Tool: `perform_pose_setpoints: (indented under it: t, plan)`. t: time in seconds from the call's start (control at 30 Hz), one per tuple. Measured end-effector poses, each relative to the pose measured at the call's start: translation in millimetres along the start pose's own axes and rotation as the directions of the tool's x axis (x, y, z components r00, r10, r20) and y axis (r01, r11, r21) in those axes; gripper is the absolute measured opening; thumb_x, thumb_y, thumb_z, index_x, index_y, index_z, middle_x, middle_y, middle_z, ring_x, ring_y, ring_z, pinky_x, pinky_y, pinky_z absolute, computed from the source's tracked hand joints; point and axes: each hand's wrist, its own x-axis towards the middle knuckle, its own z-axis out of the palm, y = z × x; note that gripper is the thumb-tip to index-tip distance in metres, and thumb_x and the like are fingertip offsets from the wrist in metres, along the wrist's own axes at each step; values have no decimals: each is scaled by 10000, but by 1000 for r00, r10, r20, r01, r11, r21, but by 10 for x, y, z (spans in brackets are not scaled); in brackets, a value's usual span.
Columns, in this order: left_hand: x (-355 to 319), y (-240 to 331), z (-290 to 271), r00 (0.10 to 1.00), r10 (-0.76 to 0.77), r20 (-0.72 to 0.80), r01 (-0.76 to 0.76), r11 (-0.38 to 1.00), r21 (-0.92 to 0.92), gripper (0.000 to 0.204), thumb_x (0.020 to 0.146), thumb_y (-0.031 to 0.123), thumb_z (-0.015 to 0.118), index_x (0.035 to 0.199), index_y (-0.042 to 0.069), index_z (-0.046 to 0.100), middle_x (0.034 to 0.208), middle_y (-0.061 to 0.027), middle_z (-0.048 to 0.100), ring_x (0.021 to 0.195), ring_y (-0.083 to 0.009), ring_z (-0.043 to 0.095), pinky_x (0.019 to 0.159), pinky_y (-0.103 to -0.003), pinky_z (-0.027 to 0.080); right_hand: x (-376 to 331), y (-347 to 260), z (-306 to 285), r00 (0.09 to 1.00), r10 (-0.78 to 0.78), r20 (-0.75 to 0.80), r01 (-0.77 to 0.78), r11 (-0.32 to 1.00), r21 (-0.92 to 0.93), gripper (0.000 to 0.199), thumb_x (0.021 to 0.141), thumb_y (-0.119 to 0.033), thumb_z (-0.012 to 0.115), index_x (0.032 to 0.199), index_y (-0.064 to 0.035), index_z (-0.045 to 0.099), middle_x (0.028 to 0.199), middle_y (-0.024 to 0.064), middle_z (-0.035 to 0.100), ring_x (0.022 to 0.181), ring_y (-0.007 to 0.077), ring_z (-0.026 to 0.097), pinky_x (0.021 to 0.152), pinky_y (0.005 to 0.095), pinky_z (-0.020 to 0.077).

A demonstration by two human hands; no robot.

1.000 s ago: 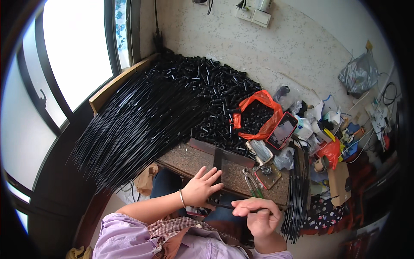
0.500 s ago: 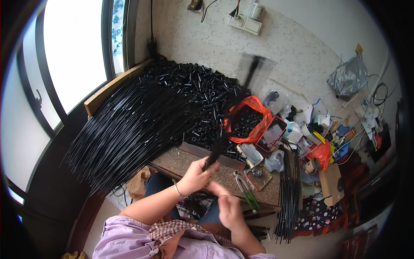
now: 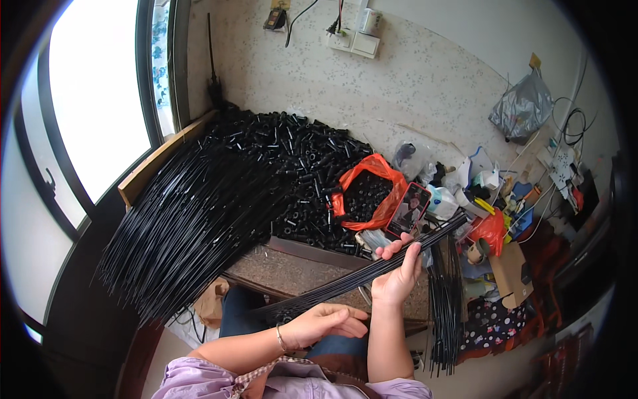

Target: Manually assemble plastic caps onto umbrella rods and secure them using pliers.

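A bundle of thin black rods (image 3: 345, 280) slants from above my lap up to the right. Around its upper part closes my right hand (image 3: 393, 282), thumb on the near side and fingertips showing beyond. Just under the bundle, my left hand (image 3: 322, 324) has its fingers stretched out and holds nothing. A large sheaf of similar black rods (image 3: 179, 226) fans over the left part of the worktop. Behind it is a heap of short black tubular pieces (image 3: 292, 143). An orange plastic bag (image 3: 372, 166) with small black parts in it stands open right of the heap.
A phone in a red case (image 3: 409, 209) leans beside the bag. More black rods (image 3: 444, 319) hang over the worktop's right edge. Clutter, a red bag (image 3: 488, 233) and a cardboard box (image 3: 510, 274) crowd the right. A wooden board (image 3: 163, 159) borders the left, near the window.
The bundle has swung from nearly upright to a low slant. My left hand has let go of it, and my right hand has moved up and right and now grips it.
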Motion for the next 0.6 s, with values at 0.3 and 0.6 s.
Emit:
perform_pose_setpoints:
  t: [0.3,0.6]
  plan:
    - [167,1147,69,678,723,133,-384,193,903,358,823,265,622,1046,-12,584,1019,-128,615,846,-241,622,834,-370,454,-609,593,-685,766,366,528,-59,859,-509,239,947,-185,410,1044,14,502,780,94,578,685,150,567,680,291,491]
    - [137,1086,-286,833,140,535,-461,709,533,436,838,325,597,1120,-5,560,993,-136,642,981,-229,603,1060,-404,230,-669,964,-1171,739,484,468,-243,840,-485,256,920,-192,477,1078,7,503,907,111,605,815,180,604,726,298,499]
